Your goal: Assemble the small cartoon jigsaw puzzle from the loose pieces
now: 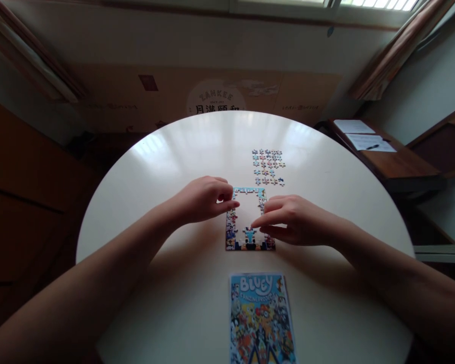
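A partly assembled jigsaw puzzle [230, 230] lies on the table as a rectangular frame of joined pieces around a bare middle. A small cluster of pieces [249, 235] juts up from its lower edge. My left hand [210, 198] is over the puzzle's upper left side, fingers curled, with a gap between thumb and forefinger and nothing visible between them. From the right, my right hand [291, 218] reaches across the puzzle's right side. Its forefinger is stretched out, with the tip at the top of that cluster; no piece shows in the hand.
Several loose puzzle pieces [265, 172] lie in rows beyond the puzzle. Nearer me is a colourful Bluey picture sheet [262, 318]. All rest on a round white table [167, 172]. At right, papers and a pen [372, 147] sit on a brown side table [405, 162].
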Demonstrator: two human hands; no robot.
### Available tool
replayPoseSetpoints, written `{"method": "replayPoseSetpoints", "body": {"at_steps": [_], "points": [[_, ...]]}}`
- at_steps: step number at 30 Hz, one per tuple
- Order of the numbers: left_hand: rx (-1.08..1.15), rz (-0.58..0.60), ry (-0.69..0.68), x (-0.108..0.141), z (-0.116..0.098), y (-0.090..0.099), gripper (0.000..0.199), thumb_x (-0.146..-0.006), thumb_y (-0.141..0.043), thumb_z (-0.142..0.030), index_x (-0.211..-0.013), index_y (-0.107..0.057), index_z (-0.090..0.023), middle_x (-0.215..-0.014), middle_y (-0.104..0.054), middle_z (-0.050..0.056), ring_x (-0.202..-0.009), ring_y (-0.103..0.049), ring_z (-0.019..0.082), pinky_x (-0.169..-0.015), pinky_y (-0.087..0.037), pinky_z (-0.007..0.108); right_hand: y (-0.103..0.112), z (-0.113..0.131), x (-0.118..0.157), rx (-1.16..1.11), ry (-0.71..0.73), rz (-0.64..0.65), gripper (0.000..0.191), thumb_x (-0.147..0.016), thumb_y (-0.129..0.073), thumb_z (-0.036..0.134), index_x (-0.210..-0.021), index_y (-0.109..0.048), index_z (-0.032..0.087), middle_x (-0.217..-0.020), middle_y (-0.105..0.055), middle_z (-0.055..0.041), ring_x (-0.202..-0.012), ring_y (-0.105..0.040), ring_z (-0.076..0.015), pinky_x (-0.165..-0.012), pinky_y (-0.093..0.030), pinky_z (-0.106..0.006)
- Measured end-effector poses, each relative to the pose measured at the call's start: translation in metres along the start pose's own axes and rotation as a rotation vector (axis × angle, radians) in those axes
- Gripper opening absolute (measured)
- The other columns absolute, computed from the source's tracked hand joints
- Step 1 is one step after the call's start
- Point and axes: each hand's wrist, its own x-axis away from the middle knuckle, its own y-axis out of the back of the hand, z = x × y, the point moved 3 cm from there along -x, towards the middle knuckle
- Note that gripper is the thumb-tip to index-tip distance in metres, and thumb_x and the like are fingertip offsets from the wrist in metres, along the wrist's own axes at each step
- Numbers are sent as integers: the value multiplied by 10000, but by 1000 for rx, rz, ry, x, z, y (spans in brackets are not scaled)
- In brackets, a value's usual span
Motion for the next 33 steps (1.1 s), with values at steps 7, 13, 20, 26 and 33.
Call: {"method": "replayPoseSetpoints", "body": {"at_steps": [7, 13, 20, 26, 33], "points": [[13, 1, 6, -3, 2, -5, 332, -894, -633, -342, -622, -558, -168, -617, -516, -13, -528, -404, 91, -515, -295, 258, -5, 7, -2, 78, 68, 80, 232, -989, -571, 354, -1122, -736, 260, -813, -617, -22, -694, -504, -138, -654, -360, -295], [-1, 2, -11, -3, 3, -4, 346, -895, -626, -339, -606, -541, -168, -625, -524, -8, -531, -412, 92, -510, -294, 255, -3, 7, -2, 105, 53, 63, 227, -987, -575, 371, -1058, -753, 249, -797, -627, -22, -675, -511, -135, -638, -371, -292], [-15, 46, -9, 1, -7, -6, 314, -903, -648, -343, -649, -583, -171, -684, -575, -5, -549, -444, 93, -514, -302, 257, 22, -3, 3, 35, -18, -328, 200, -974, -596, 279, -890, -750, 183, -736, -662, -32, -662, -578, -134, -599, -446, -281], [-17, 16, -88, 2, -20, -11, 306, -821, -769, -461, -860, -619, -198, -973, -681, 57, -904, -614, 220, -753, -497, 336, 41, -27, 15, -27, -224, -751, 154, -940, -636, 263, -855, -753, 209, -746, -690, -27, -667, -606, -149, -580, -467, -297], [-78, 24, -78, 5, -18, -28, 815, -840, -731, -545, -1514, -390, -240, -1644, -268, 197, -1506, -246, 409, -1175, -258, 653, 56, -55, 32, -111, -428, -1079, 211, -933, -612, 310, -811, -743, 199, -768, -691, -32, -763, -637, -185, -725, -506, -347]]}}
